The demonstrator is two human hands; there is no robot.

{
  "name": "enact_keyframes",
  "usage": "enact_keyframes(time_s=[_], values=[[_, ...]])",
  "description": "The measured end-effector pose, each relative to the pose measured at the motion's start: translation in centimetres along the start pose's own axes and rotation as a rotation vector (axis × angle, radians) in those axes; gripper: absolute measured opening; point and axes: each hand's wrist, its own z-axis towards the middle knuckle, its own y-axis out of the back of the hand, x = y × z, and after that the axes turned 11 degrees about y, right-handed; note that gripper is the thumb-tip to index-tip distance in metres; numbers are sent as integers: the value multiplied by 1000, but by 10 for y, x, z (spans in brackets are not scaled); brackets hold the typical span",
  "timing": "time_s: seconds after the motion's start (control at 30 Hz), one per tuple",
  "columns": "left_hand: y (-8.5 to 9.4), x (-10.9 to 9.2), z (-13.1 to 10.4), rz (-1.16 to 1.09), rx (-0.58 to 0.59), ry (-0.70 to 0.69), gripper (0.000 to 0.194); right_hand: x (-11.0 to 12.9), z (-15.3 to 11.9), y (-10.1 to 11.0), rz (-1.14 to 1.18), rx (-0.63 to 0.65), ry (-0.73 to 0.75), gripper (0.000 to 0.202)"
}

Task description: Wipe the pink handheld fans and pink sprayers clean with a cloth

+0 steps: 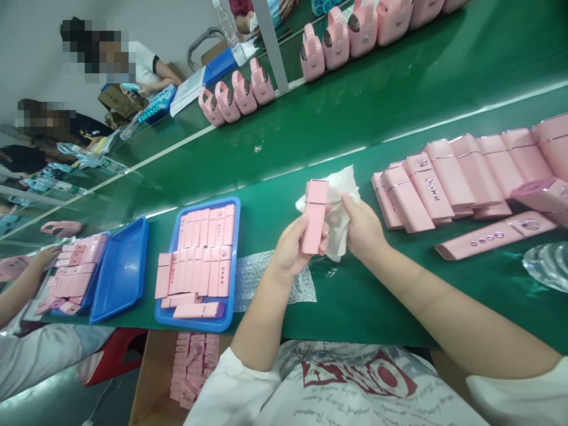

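Observation:
My left hand (pixel 293 244) grips a pink device (pixel 316 219), a slim block with a silver band, held upright above the green table (pixel 337 313). Just to its right, my right hand (pixel 360 228) has its fingers closed on a white cloth (pixel 339 236), which spreads behind the device. A sheet of bubble wrap (pixel 275 281) lies flat under my left forearm. Left of it sits a blue tray (pixel 236 254) with rows of similar pink devices. More pink devices (pixel 444 177) are piled to the right.
An empty-looking blue tray (pixel 122 269) leans near another filled tray by a co-worker's hand (pixel 47 257). Pink handled devices (pixel 310 56) line a raised ledge ahead. A clear glass object (pixel 548 266) stands far right. A cardboard box (pixel 153 361) of pink pieces is below.

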Motion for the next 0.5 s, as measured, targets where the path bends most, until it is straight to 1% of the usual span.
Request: enact_keyframes(time_s=[0.07,0.1,0.17,0.2,0.23,0.27,0.3,0.4,0.43,0.5], values=[[-1,3,1,18,-24,-15,42,7,-2,2,-195,124,227,40],[-1,5,2,26,-46,-24,41,9,-3,2,-305,211,352,39],[1,7,4,42,-118,-36,40,9,-3,4,-508,426,580,38],[2,7,4,50,-161,-34,40,8,-2,4,-586,523,664,37],[3,6,4,57,-194,-27,39,6,-1,5,-642,585,719,37],[4,4,3,61,-205,-18,39,4,0,5,-677,600,743,38],[4,2,2,62,-187,-10,38,2,2,6,-696,580,739,38],[3,-5,-5,62,-27,-5,40,0,6,8,-672,468,655,42],[2,-7,-7,62,20,-9,41,0,6,7,-636,451,619,44],[0,-10,-11,52,68,-17,42,2,6,6,-542,440,517,50]])
